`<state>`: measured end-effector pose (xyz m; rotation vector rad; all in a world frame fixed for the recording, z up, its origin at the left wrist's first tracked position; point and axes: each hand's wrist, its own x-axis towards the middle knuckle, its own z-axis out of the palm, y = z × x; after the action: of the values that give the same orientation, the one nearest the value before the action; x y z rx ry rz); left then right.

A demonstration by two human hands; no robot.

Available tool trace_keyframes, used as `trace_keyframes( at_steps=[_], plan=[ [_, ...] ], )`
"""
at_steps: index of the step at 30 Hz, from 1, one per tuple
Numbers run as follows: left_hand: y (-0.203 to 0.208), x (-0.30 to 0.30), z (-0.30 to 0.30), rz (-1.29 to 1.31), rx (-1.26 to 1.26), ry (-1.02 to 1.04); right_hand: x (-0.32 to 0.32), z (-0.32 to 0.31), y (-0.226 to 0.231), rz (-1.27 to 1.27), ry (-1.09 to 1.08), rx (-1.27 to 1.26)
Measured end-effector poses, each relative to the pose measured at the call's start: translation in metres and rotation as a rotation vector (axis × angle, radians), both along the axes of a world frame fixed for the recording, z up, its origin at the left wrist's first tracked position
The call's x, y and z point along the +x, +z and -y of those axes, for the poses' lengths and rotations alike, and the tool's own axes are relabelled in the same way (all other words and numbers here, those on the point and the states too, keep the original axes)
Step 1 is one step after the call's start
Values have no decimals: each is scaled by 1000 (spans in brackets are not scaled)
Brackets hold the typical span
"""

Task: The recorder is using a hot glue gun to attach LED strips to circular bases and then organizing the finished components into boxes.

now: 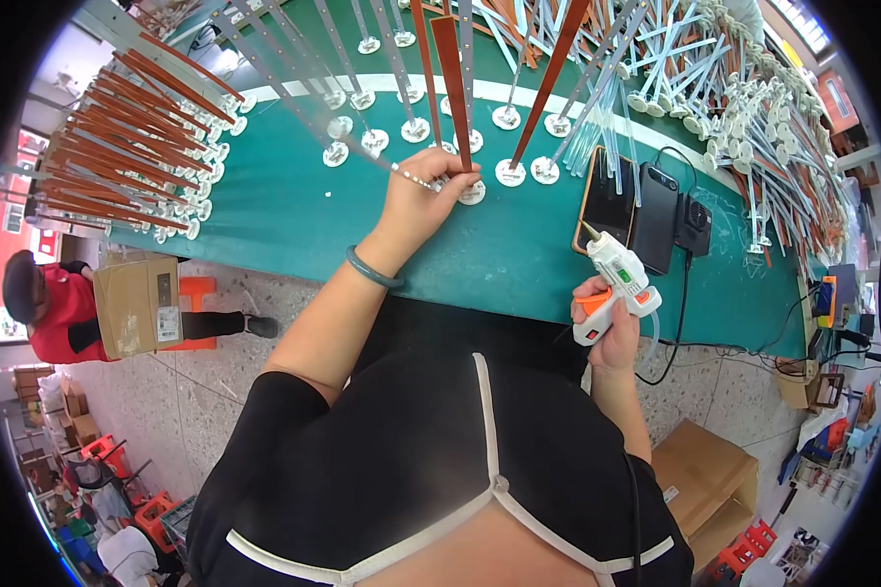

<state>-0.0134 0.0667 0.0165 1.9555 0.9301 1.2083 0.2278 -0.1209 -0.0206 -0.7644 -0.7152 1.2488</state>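
My left hand [421,203] is closed, thumb and fingertips pinching the foot of an upright brown strip [450,88], right above its white round base [473,193] on the green table. A light dotted strip [397,169] also runs out from under its fingers toward the upper left, blurred at its far end. On the right, my right hand [612,328] grips a white and orange glue gun [617,269], its nozzle pointing up and left over the table. More strips on white round bases [510,173] stand in front of my left hand.
Brown strips with white bases [157,147] are massed at the left. Clear strips and loose bases [754,127] are heaped at the right. Phones [607,201] and a cabled black device [693,225] lie beside the glue gun. A person holding a carton [137,308] is beyond the left edge.
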Motion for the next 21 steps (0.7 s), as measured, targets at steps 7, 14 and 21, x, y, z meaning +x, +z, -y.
trace_keyframes(
  at_steps=[7, 14, 21],
  plan=[
    [2, 0, 2, -16, 9, 10, -1, 0, 0, 0, -2, -7],
    [1, 2, 2, -1, -1, 22, -2, 0, 2, 9, -4, 2],
    [3, 1, 1, -16, -29, 24, -1, -1, 2, 12, 4, 7]
  ],
)
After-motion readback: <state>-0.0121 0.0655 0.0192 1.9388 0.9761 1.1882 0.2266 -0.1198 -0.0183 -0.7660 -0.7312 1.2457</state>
